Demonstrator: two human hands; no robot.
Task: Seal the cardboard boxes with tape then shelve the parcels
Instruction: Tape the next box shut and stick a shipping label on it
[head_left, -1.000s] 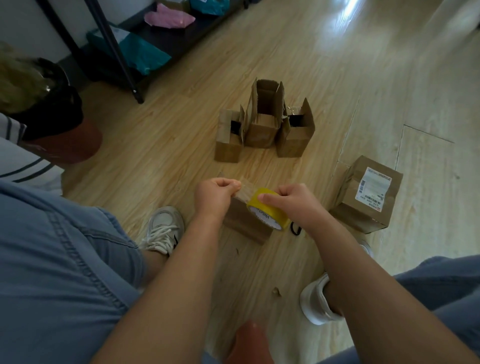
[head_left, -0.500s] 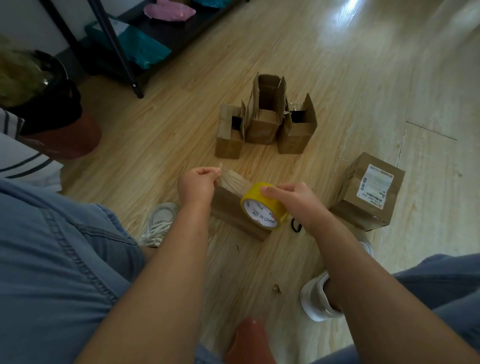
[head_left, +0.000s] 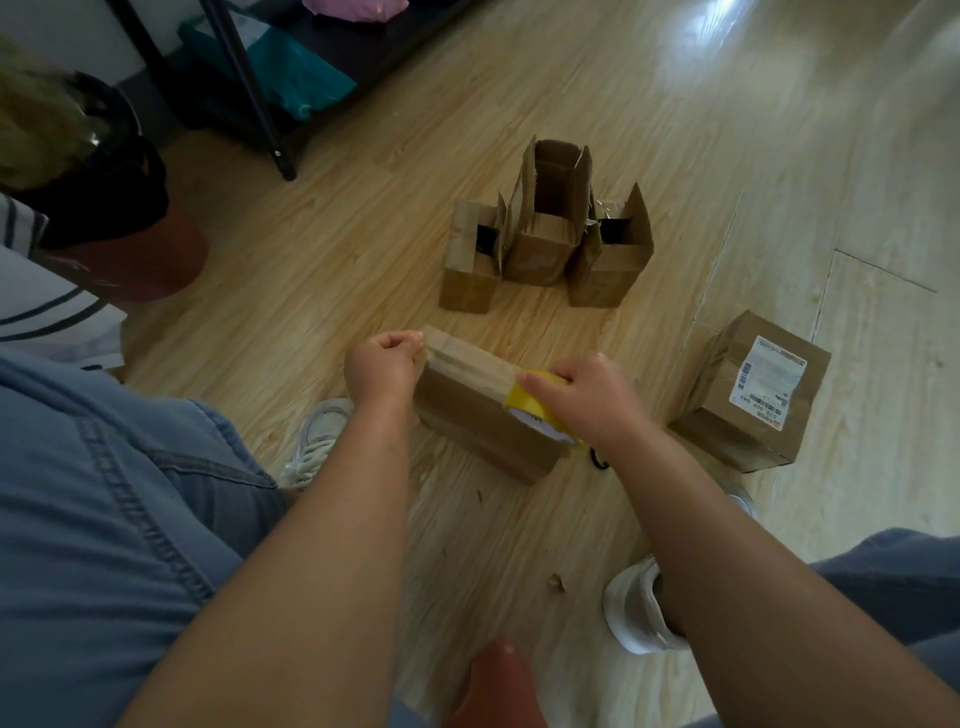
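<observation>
A long brown cardboard box (head_left: 470, 405) lies on the wooden floor between my hands. My left hand (head_left: 382, 366) is curled at the box's left end, pinching the free end of the tape there. My right hand (head_left: 589, 397) grips a yellow tape roll (head_left: 540, 410) resting on the box's right end. A clear strip of tape runs along the box top between both hands. Three open cardboard boxes (head_left: 545, 234) stand upright further away. A closed parcel with a white label (head_left: 753, 389) sits at the right.
A black metal shelf rack (head_left: 249, 88) with teal and pink parcels stands at the upper left. A dark bin and a reddish stool (head_left: 130, 249) are at the left. My white shoes (head_left: 636, 608) rest on the floor near the box.
My hands have drawn apart: the left went left with the tape end, the right moved the roll right along the box, stretching tape over its top.
</observation>
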